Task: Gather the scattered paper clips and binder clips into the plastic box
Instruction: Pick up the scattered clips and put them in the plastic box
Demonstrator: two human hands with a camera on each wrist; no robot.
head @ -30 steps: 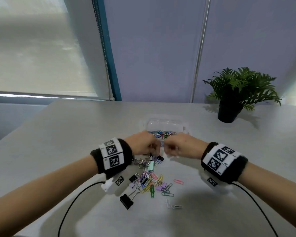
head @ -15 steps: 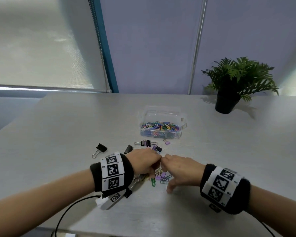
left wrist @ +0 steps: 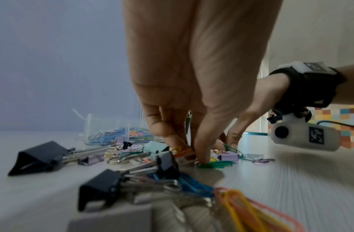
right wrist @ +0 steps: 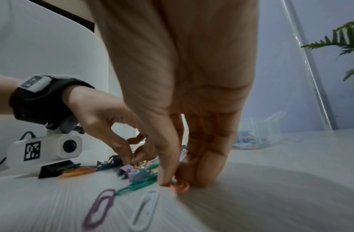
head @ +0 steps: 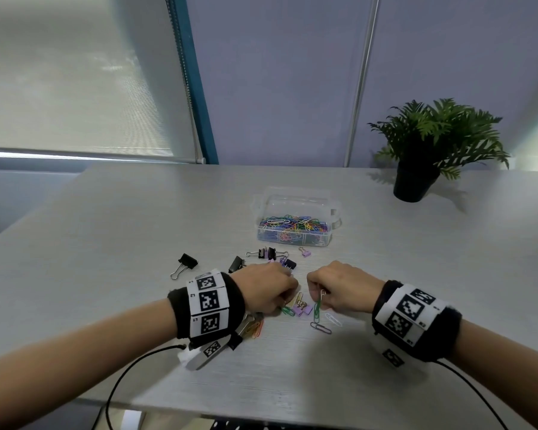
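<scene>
The clear plastic box (head: 330,240) sits mid-table, half full of coloured paper clips. In front of it lie loose binder clips (head: 269,253) and, nearer me, a pile of paper clips (head: 322,328). My left hand (head: 288,301) is down on the pile; in the left wrist view its fingers (left wrist: 201,154) pinch an orange paper clip (left wrist: 183,153) and touch a green one (left wrist: 215,164). My right hand (head: 322,297) is just to its right, pinching a pink paper clip (right wrist: 180,186) at the table, with a green clip (head: 318,307) at its fingertips.
A potted plant (head: 416,181) stands at the back right. One black binder clip (head: 187,262) lies apart on the left. Large black binder clips (left wrist: 41,157) lie under my left wrist. The table's front edge is close below my forearms, with cables trailing off.
Both hands came back from over the box to the pile near me. They touched half a second ago and are now a little apart, each pinching clips.
</scene>
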